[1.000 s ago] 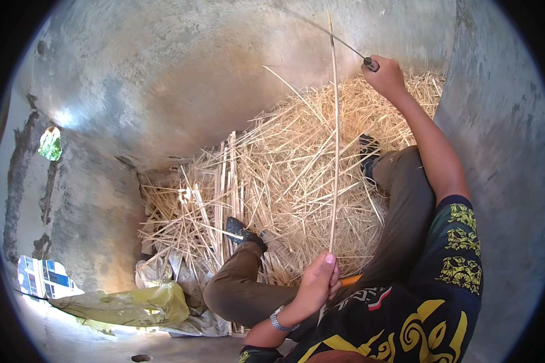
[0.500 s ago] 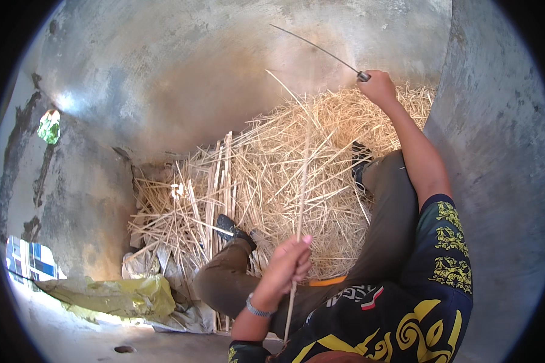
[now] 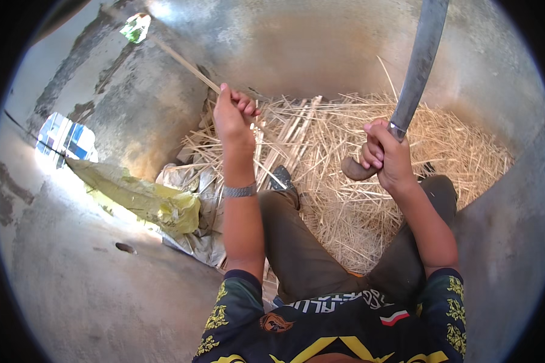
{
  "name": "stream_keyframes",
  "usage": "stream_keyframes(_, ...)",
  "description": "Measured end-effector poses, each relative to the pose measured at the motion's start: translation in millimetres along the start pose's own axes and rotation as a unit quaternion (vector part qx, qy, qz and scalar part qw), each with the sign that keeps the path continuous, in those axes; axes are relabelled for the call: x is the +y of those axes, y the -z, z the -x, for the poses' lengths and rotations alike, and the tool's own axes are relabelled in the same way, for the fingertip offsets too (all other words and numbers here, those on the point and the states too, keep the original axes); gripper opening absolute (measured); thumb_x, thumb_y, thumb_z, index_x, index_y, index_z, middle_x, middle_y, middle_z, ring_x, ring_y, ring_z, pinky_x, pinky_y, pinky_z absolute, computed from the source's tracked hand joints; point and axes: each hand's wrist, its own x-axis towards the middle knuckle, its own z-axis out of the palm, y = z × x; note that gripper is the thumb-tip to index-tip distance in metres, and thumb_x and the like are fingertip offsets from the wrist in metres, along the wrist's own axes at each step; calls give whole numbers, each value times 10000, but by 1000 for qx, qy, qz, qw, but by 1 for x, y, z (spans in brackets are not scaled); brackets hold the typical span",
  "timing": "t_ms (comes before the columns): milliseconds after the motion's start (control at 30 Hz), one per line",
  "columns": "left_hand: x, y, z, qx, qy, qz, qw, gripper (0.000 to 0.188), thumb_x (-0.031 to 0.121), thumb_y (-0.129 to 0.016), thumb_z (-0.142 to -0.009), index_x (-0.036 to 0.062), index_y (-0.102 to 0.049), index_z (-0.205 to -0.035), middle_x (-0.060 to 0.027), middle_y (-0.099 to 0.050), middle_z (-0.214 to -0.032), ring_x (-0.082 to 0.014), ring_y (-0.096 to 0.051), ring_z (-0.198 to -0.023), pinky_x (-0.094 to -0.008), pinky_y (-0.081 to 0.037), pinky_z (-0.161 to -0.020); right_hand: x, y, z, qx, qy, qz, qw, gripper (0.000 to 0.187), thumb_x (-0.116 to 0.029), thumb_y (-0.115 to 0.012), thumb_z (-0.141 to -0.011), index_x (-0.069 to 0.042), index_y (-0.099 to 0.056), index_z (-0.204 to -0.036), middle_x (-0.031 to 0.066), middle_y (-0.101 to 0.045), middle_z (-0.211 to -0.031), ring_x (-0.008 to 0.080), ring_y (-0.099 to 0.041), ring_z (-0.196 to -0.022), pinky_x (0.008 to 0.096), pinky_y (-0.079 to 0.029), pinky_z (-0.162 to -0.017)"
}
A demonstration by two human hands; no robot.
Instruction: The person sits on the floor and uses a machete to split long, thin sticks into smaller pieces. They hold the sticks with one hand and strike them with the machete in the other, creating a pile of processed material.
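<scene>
Raised at the left, my left hand (image 3: 234,124) is closed around a long, thin bamboo strip (image 3: 184,62). One end of the strip points up toward the far left wall, and a lower part slants out below my fingers. My right hand (image 3: 389,154) grips a machete (image 3: 419,66) by its curved wooden handle. The broad grey blade rises upward and its tip is cut off by the picture's top edge. The machete and the strip are well apart. Below both hands lies a pile of pale shavings (image 3: 339,212), between and beyond my legs.
Several bamboo slats (image 3: 303,130) lie near my left foot (image 3: 282,179). Concrete walls (image 3: 321,48) close in the space. A crumpled yellow sheet (image 3: 145,199) sits by a bright opening (image 3: 66,139) at the left, near a small hole (image 3: 126,248).
My left hand has swung up and away to the left with the strip. My right hand has come nearer, and the machete now points up instead of left. The view has shifted too.
</scene>
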Motion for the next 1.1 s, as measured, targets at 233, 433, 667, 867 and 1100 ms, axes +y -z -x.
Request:
stream_keyframes(233,-89,-5,22,33,-2,-129,991,519,493,-311,-1082,100,-590,-1276,-68,-611,-1105,-188,-571,-1045,-388,-449,-864,21,11,-25,34,-7,130,991,266,-222,-729,-894,-81,-583,-722,-46,-433,-508,56,-395,-375,244,-354,-378)
stream_keyframes(433,-148,-45,55,-1,73,-74,995,538,503,-373,-1068,95,-520,-1385,-98,-555,-1335,-208,-522,-1183,-379,-447,-905,36,16,-43,107,-3,279,954,422,-408,-798,-856,-3,-695,-914,-48,-467,-557,46,-419,-409,247,-336,-377)
stream_keyframes(667,-178,-57,78,37,131,-36,990,480,389,-374,-1077,93,-549,-1412,-58,-549,-1188,-149,-516,-1032,-319,-454,-829,43,18,-54,127,-18,184,975,495,-368,-825,-842,41,-627,-1039,-56,-417,-551,50,-406,-404,231,-314,-369)
stream_keyframes(867,-205,-61,109,-42,95,-140,985,504,395,-399,-1076,48,-551,-1408,-64,-572,-1186,-146,-519,-1028,-279,-458,-873,33,41,-73,125,-24,60,990,305,-241,-766,-899,8,-629,-1011,-64,-377,-567,63,-377,-441,264,-365,-435)
stream_keyframes(1100,-90,-43,151,-184,-259,-489,812,436,343,-653,-949,9,-633,-1229,-133,-677,-873,-262,-650,-790,-394,-515,-772,-10,94,-95,182,-43,8,982,137,-167,-621,-984,-37,-601,-944,-69,-338,-558,58,-348,-464,270,-371,-485)
